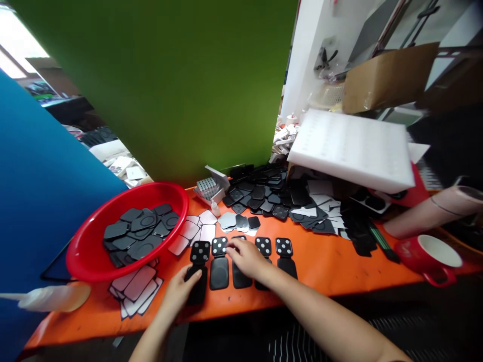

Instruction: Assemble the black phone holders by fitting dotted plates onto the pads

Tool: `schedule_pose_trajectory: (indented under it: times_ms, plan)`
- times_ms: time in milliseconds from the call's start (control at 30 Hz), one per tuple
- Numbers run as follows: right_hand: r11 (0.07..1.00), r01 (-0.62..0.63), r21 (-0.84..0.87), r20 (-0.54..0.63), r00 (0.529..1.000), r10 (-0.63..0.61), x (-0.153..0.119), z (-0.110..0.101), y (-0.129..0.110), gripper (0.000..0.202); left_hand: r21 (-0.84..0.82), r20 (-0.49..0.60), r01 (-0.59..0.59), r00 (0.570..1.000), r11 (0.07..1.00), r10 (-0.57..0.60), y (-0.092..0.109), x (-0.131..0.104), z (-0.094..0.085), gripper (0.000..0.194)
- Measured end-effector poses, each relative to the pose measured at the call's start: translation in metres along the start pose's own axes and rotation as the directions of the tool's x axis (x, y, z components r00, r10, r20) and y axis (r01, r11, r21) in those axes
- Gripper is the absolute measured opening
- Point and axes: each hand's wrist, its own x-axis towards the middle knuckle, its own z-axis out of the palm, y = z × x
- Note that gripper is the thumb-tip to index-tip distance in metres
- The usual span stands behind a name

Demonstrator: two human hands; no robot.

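Note:
Several black hinged pieces lie unfolded in a row on the orange table [320, 266], their upper squares marked with pale dots. My left hand [180, 287] rests at the leftmost piece [199, 251], thumb over its lower panel and the other fingers partly hidden. My right hand [245, 256] is over the middle piece [241, 278], fingertips pinched together at its dotted square; anything between them is too small to make out. Between my hands lies another piece [219, 274]. The rightmost piece [284, 246] lies beyond my right hand.
A red basin [88, 251] of dark pieces stands left, pinkish cards [139, 289] beside it. Behind the row are a small bottle [215, 208], a box of round discs [208, 187] and a heap of black pieces [260, 193]. A red mug [426, 259] stands right.

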Motion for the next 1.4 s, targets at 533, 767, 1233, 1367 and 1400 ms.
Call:
schedule_pose_trajectory:
  times_ms: [533, 767, 1233, 1367, 1400]
  plan:
    - [0.996, 0.011, 0.088, 0.109, 0.994, -0.021, -0.002, 0.005, -0.02, 0.024, -0.264, 0.153, 0.011, 0.988, 0.964, 0.03, 0.016, -0.033, 0.024, 0.031]
    - [0.85, -0.23, 0.474, 0.333, 0.94, 0.069, 0.006, 0.004, -0.014, 0.03, -0.246, 0.184, -0.042, 0.979, 0.968, 0.089, 0.027, -0.044, 0.022, 0.031]
    - [0.973, -0.036, 0.226, 0.174, 0.985, -0.004, 0.004, -0.004, -0.017, 0.022, -0.325, 0.151, 0.022, 0.988, 0.945, 0.029, 0.03, -0.041, 0.03, 0.035]
    - [0.946, -0.079, 0.314, 0.209, 0.978, 0.012, 0.006, -0.003, -0.017, 0.023, -0.303, 0.149, 0.003, 0.988, 0.953, 0.045, 0.026, -0.04, 0.028, 0.034]
    - [0.947, -0.067, 0.314, 0.197, 0.98, 0.003, 0.007, -0.002, -0.017, 0.023, -0.294, 0.153, -0.004, 0.987, 0.956, 0.051, 0.023, -0.039, 0.028, 0.034]
